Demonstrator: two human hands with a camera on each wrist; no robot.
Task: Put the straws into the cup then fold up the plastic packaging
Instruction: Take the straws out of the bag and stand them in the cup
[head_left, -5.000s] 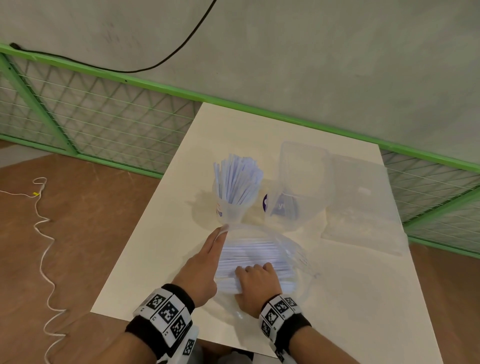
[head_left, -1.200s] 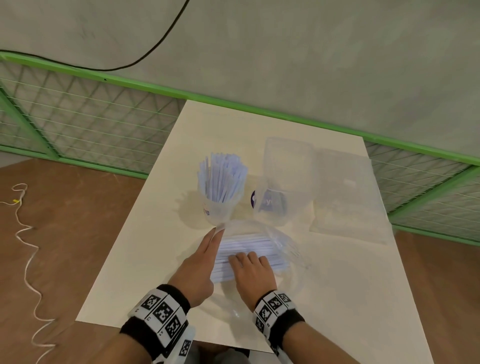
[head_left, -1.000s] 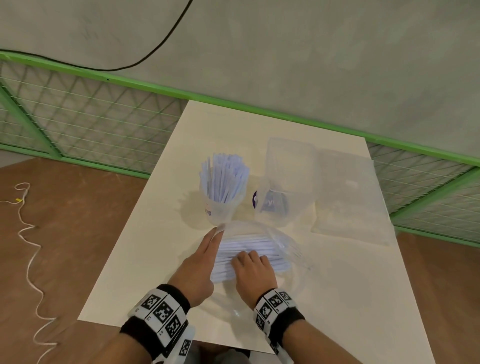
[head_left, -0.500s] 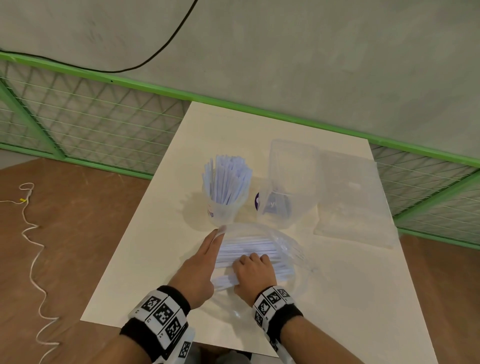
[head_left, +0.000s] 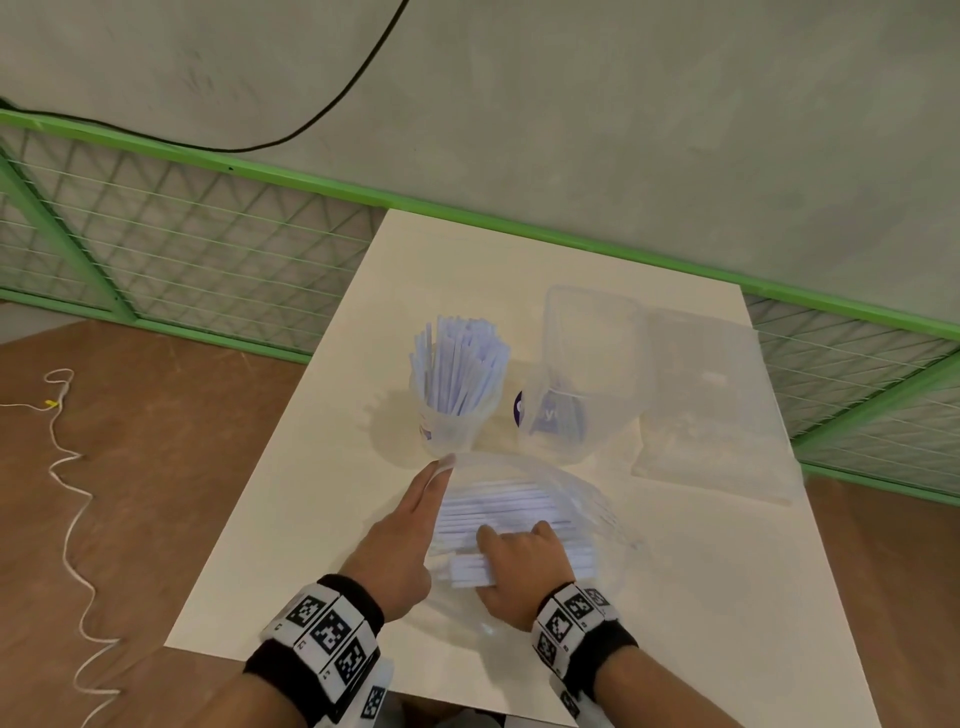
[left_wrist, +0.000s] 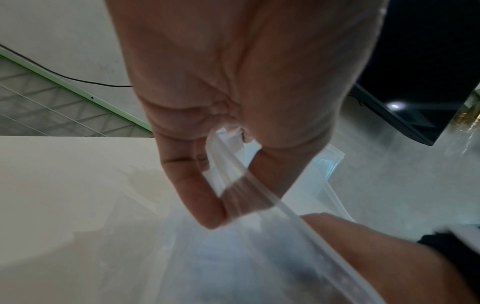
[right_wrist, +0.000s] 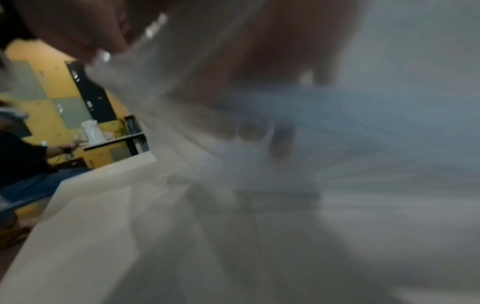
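A clear cup (head_left: 451, 426) packed with white straws (head_left: 460, 364) stands upright at mid-table. In front of it lies the clear plastic packaging (head_left: 587, 506), with more straws (head_left: 498, 506) lying flat inside. My left hand (head_left: 441, 467) pinches the packaging's rim (left_wrist: 233, 181) between thumb and forefinger and holds its mouth up. My right hand (head_left: 498, 551) reaches inside the packaging, fingers curled round a bundle of straws (head_left: 467, 570) whose ends poke out to the left. The right wrist view is blurred through the plastic.
A clear plastic box (head_left: 587, 364) with a purple label stands right of the cup. A clear flat lid or bag (head_left: 717, 415) lies further right. The white table (head_left: 727, 597) has a green mesh fence behind it. A white cord (head_left: 67, 493) trails on the floor at left.
My right hand has closed on a bundle of straws and drawn it back toward the table's near edge, its ends now sticking out. The left hand keeps its hold.
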